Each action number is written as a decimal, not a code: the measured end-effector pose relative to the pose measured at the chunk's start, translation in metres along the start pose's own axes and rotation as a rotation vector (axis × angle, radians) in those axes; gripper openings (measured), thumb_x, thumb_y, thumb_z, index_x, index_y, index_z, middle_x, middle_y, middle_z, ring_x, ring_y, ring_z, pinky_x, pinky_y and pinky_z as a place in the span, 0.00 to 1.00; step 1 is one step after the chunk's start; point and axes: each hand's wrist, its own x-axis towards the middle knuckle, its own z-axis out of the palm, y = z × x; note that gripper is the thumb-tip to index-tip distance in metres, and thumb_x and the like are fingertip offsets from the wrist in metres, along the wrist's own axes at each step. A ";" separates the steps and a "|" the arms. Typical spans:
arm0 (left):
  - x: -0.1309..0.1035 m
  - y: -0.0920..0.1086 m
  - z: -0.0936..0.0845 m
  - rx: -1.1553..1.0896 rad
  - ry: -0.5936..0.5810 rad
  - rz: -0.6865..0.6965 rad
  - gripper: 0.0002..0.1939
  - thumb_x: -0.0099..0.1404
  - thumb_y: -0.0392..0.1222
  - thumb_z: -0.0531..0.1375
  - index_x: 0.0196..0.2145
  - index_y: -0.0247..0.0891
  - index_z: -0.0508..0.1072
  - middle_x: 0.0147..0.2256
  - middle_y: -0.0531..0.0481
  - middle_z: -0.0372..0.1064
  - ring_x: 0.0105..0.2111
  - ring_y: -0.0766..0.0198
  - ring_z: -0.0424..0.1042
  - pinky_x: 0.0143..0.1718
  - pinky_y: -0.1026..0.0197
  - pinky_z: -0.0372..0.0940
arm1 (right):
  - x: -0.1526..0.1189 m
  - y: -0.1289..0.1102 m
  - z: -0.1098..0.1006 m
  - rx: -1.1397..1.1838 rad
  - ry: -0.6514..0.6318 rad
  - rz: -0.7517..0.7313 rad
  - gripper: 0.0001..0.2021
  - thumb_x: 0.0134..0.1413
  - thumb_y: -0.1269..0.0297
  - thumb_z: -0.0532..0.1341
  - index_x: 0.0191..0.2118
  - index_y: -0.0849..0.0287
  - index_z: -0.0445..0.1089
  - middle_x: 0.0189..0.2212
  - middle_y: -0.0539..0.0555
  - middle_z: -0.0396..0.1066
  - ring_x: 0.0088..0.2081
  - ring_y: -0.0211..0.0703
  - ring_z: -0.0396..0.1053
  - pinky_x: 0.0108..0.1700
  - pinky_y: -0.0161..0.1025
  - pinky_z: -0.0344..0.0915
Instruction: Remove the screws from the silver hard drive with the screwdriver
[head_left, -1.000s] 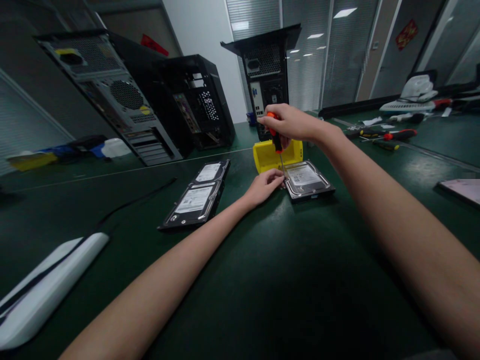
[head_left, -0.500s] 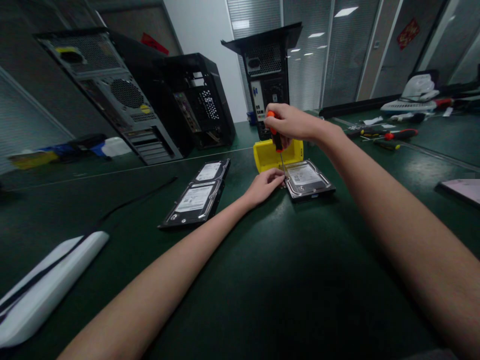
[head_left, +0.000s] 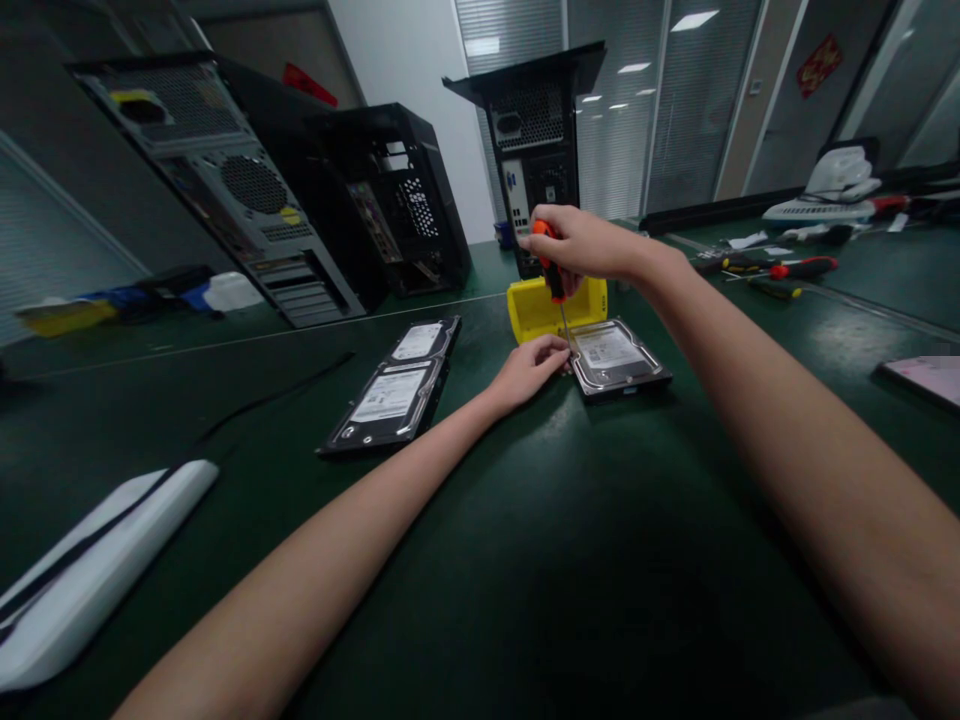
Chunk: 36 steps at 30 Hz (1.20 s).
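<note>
My right hand (head_left: 581, 238) is wrapped round the handle of an orange and black screwdriver (head_left: 553, 280). The screwdriver stands almost upright, its shaft pointing down at the left edge of a hard drive (head_left: 611, 350) with a white label. Whether the tip sits in a screw is too small to tell. My left hand (head_left: 527, 368) lies on the table with its bent fingers gripping that same left edge, close to the screwdriver tip; the fingertips are partly hidden. Directly behind the drive is an open yellow case (head_left: 534, 310).
Two more hard drives (head_left: 390, 398) lie end to end on the left. Computer cases (head_left: 262, 190) stand at the back. Several hand tools (head_left: 802, 268) are at the far right. A white object (head_left: 112, 560) with a black strap lies front left.
A finger of my right hand reaches slightly further left across the top of the screwdriver handle. My left hand and the hard drive hold their places.
</note>
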 end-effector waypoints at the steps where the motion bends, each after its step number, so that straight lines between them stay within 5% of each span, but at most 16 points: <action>1: 0.000 0.000 0.000 -0.001 -0.001 -0.001 0.12 0.66 0.43 0.54 0.40 0.31 0.69 0.34 0.46 0.70 0.35 0.64 0.70 0.42 0.58 0.64 | 0.000 0.000 0.000 0.001 0.001 -0.001 0.09 0.59 0.59 0.54 0.36 0.60 0.57 0.23 0.52 0.64 0.21 0.35 0.65 0.21 0.31 0.64; 36: -0.001 0.009 0.002 0.001 0.018 -0.022 0.11 0.65 0.42 0.55 0.39 0.31 0.70 0.32 0.48 0.70 0.33 0.64 0.70 0.42 0.58 0.64 | 0.001 0.005 0.003 -0.060 0.043 0.009 0.08 0.60 0.60 0.52 0.35 0.58 0.54 0.23 0.51 0.64 0.18 0.35 0.64 0.18 0.33 0.62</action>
